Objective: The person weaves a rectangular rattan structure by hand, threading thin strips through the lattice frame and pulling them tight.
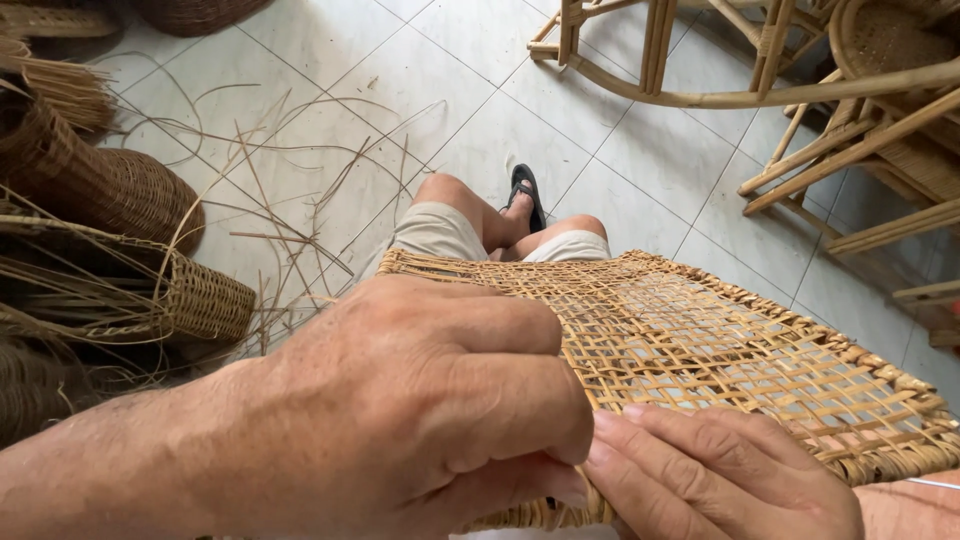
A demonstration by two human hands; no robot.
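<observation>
Covering floor tiles (330, 60): cane strands (290, 200), baskets (110, 190).

The left hand (430, 400) is curled in a tight fist, knuckles up; the right hand (720, 475) lies flatter, fingertips meeting it.

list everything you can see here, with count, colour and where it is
woven cane panel: one, tan, across the person's lap, near edge under both hands
wicker baskets: several, brown, stacked at left
loose cane strands: many, brown, scattered on the floor at left
rattan chair frames: several, light tan, upper right
tiled floor: pale grey, underneath everything
sandal: one, black, on the foot beyond the knees
shorts: beige, on the thighs
left hand: fist closed, pinching the panel's near edge
right hand: fingers flat on the panel's near edge
</observation>
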